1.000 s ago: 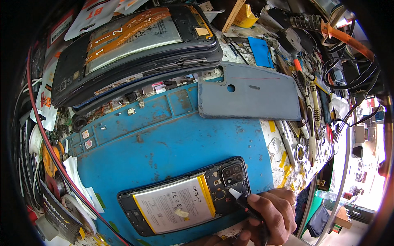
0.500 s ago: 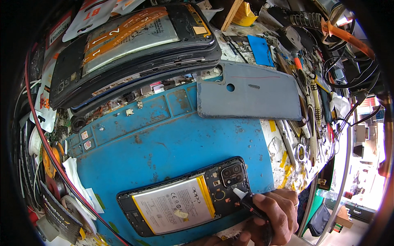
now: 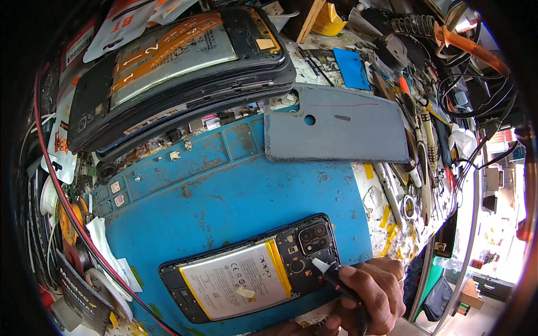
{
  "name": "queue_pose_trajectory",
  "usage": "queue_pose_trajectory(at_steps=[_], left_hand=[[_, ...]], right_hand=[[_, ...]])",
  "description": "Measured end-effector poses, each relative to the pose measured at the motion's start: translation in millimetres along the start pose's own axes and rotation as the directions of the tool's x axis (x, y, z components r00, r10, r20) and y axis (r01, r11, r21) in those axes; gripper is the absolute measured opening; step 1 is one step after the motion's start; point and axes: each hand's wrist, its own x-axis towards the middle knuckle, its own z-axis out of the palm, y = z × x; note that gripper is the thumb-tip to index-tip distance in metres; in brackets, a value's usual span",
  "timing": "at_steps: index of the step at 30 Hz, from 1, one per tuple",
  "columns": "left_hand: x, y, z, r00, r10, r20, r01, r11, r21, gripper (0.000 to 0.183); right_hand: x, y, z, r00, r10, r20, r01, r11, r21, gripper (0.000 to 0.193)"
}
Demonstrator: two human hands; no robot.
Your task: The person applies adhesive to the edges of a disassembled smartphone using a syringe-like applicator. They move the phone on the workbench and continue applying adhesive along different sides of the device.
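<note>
An opened smartphone [image 3: 305,283] lies back up on the blue work mat [image 3: 269,196], slightly slanted. Its pale battery [image 3: 230,280] has yellow edges, and a camera cluster [image 3: 315,238] sits at the upper right end. My right hand [image 3: 378,294] is closed round a black glue tube [image 3: 343,284] whose white nozzle points at the phone's frame below the cameras. Whether the tip touches cannot be made out. At the bottom edge, below the phone, a dark sliver of my left hand [image 3: 277,329] shows; its fingers are mostly hidden.
Behind the phone lies a loose grey back cover [image 3: 347,126]. A stack of opened phones or tablets [image 3: 185,67] stands at the far left. Tweezers and other hand tools [image 3: 423,151] crowd the right side. A red cable [image 3: 73,215] runs down the left.
The glue tube's nozzle has shifted slightly left over the phone, with my right hand moving along. The whole view has shifted a little too; the phone keeps its place on the mat.
</note>
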Motion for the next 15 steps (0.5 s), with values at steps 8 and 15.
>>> queue_pose_trajectory(at_steps=[8,15], left_hand=[[0.1,-0.1,-0.9,1.0,0.011,0.01,-0.011,1.0,-0.001,0.029],[0.5,-0.5,-1.0,1.0,0.013,0.018,-0.013,1.0,-0.005,0.028]], right_hand=[[0.0,1.1,0.3,1.0,-0.009,-0.008,0.009,1.0,-0.002,0.037],[-0.9,0.3,-0.7,1.0,0.024,-0.017,-0.025,1.0,-0.013,0.038]])
